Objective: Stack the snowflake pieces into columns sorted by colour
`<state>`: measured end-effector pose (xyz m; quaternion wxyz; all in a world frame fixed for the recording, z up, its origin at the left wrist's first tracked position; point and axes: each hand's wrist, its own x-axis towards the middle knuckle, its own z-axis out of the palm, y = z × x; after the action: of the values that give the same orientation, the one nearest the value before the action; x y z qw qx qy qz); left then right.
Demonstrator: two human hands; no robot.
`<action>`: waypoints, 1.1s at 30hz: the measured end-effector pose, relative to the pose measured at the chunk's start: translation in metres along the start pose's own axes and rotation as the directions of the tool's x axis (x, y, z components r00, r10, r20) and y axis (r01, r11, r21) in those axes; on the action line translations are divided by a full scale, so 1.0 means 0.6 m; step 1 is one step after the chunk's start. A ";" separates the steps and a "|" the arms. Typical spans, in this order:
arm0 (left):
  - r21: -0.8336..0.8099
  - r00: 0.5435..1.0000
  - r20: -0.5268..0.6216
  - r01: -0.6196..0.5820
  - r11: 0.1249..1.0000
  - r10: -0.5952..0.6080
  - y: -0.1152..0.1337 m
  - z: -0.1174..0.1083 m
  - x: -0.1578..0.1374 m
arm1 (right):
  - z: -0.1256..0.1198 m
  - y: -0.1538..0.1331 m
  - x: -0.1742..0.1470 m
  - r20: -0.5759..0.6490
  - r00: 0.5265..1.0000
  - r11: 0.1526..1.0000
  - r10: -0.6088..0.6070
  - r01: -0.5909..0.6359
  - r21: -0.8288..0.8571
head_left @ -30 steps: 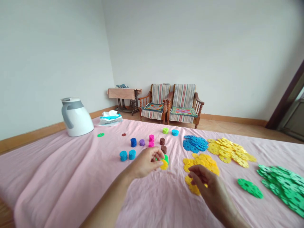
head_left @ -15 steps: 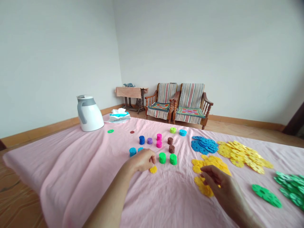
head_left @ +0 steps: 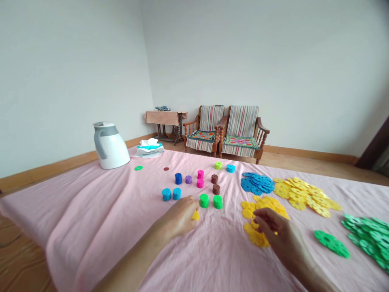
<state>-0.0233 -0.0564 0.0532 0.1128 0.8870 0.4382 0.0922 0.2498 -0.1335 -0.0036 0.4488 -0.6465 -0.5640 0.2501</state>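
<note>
My left hand point(head_left: 183, 215) is closed, palm down, fingers round the edge of a small yellow notched disc point(head_left: 195, 215) low over the cloth. Just beyond it stand two bright green stacks of discs point(head_left: 204, 200) and two light blue stacks point(head_left: 176, 194). My right hand point(head_left: 278, 229) bends over the near side of a pile of small yellow discs point(head_left: 270, 205). Its thumb and fingertips come together there; whatever lies between them is hidden. Past the left hand are pink stacks point(head_left: 200, 183), brown stacks point(head_left: 216, 189), a purple one point(head_left: 189, 179) and a dark blue one point(head_left: 178, 178).
Large blue discs point(head_left: 257, 183), large yellow discs point(head_left: 304, 194) and green discs point(head_left: 369, 239) lie heaped at right. A white jug point(head_left: 112, 148) and tissue box point(head_left: 150, 147) stand at the far left. Pink cloth point(head_left: 121, 211) covers the table in folds.
My left hand has come down over the small yellow disc and now partly covers it. My right hand's fingers have drawn closer together at the yellow pile. The view has shifted slightly.
</note>
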 end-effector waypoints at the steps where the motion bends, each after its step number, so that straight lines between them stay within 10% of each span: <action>1: -0.016 1.000 -0.003 -0.019 1.000 0.019 0.005 0.003 0.000 | 0.000 -0.001 0.000 -0.007 1.000 1.000 -0.010 0.010 -0.018; 12: -0.143 0.971 -0.030 -0.238 0.961 0.236 0.071 0.040 0.011 | -0.009 -0.015 -0.007 0.075 0.982 0.924 -0.171 0.186 -0.333; 20: -0.267 0.993 -0.026 -0.119 0.956 0.116 0.065 0.031 0.002 | -0.024 -0.003 -0.021 0.269 0.938 0.862 -0.218 0.315 -0.397; 33: -0.332 0.987 -0.066 -0.160 0.930 0.147 0.051 0.045 0.004 | -0.011 -0.027 -0.024 0.237 0.941 0.879 -0.243 0.317 -0.356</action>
<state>0.0082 -0.0761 0.0364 0.2462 0.8842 0.3475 0.1918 0.2436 -0.1496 0.0110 0.2885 -0.6076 -0.7295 0.1241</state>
